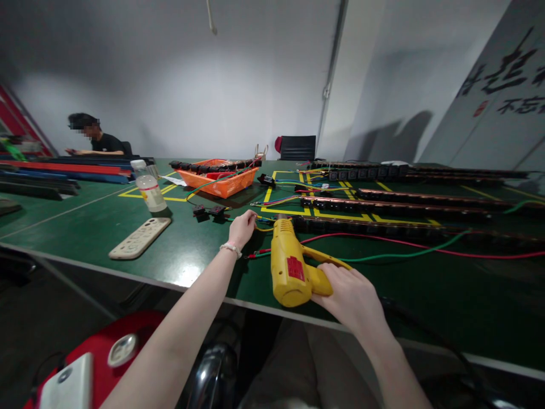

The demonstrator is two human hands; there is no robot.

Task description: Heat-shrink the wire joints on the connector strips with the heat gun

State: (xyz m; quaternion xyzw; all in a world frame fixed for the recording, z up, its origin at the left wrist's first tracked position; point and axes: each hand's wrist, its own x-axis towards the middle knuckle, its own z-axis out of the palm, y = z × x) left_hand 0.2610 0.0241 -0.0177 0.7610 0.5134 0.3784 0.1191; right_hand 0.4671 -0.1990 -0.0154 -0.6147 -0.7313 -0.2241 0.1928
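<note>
My right hand (347, 287) is wrapped round the handle of a yellow heat gun (290, 264), whose nozzle points away from me at the wires on the green table. Just left of the nozzle, my left hand (242, 228) is closed in a pinch on thin wires (264, 229) that run to a long black strip (361, 226). Below these wires lie a red cable (383, 237) and a green cable (378, 257), their ends close to the left hand. Black connectors (209, 213) rest on the table beyond the left hand.
An orange basket (225, 184) holds black parts at the back. A bottle (150, 190) and a phone-like case (140, 237) stand and lie at left. More black strips (404, 203) cover the right side. A person (100, 139) sits at the far left. The table edge (170, 284) is near me.
</note>
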